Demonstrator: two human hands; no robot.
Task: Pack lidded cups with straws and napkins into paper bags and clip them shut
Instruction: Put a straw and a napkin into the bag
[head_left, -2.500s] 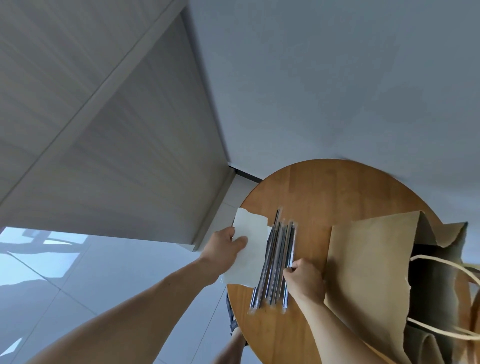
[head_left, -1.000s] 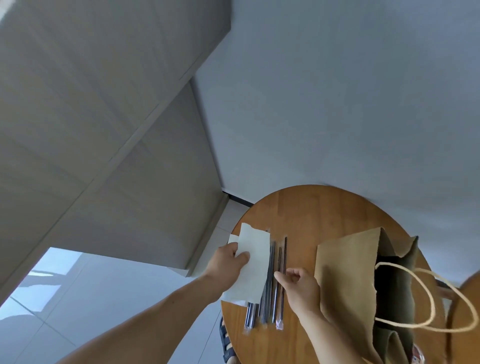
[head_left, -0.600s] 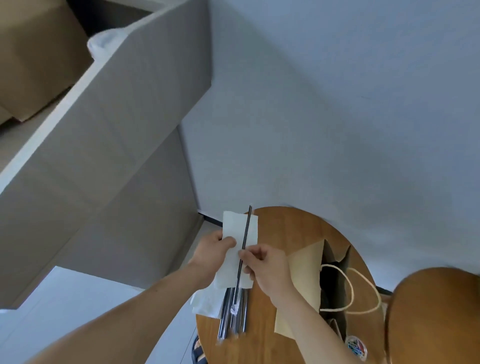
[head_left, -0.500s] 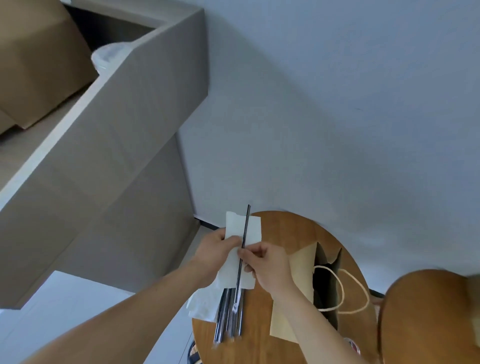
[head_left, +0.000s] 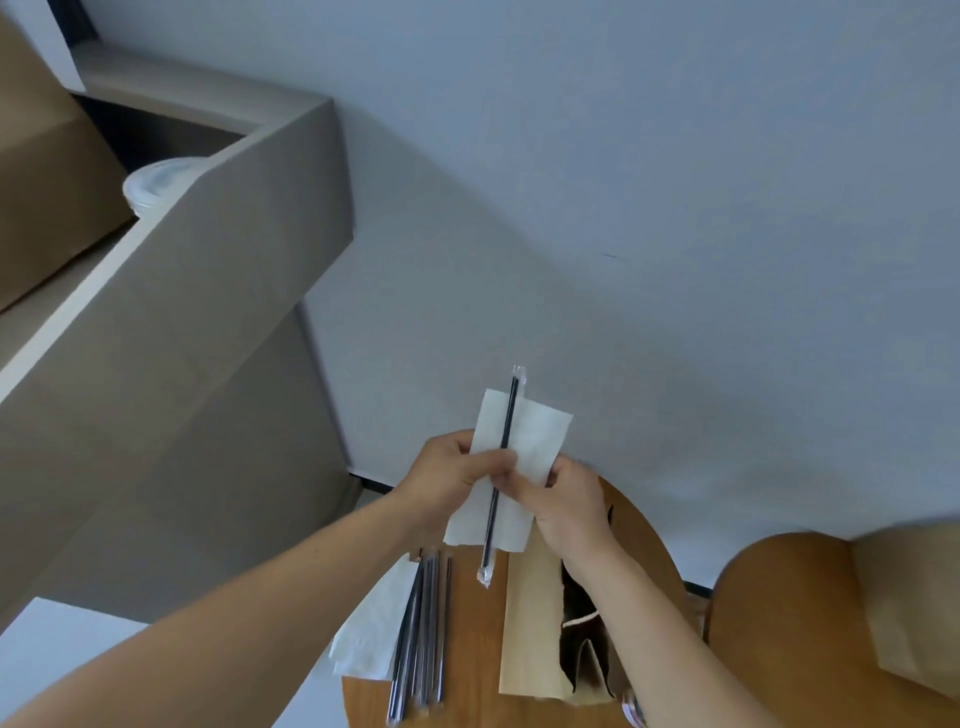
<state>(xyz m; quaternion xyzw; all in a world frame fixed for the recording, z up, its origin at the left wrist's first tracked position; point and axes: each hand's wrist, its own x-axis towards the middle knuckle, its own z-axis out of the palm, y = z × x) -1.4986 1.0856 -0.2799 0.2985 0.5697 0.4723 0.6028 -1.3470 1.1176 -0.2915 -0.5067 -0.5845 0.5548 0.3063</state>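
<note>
A clear-lidded plastic cup (head_left: 156, 187) sits on the grey shelf (head_left: 218, 270) at far left. On the round wooden table (head_left: 475, 654) lie a stack of white paper napkins (head_left: 369, 639) and, just beside it, a row of wrapped black straws (head_left: 422, 634). Above them the left hand (head_left: 449, 480) pinches a white napkin (head_left: 535, 441) and one wrapped black straw (head_left: 505, 441) laid along it. The right hand (head_left: 563, 501), fingers curled, grips the napkin's right edge. Below it lies an open brown paper bag (head_left: 530, 623).
</note>
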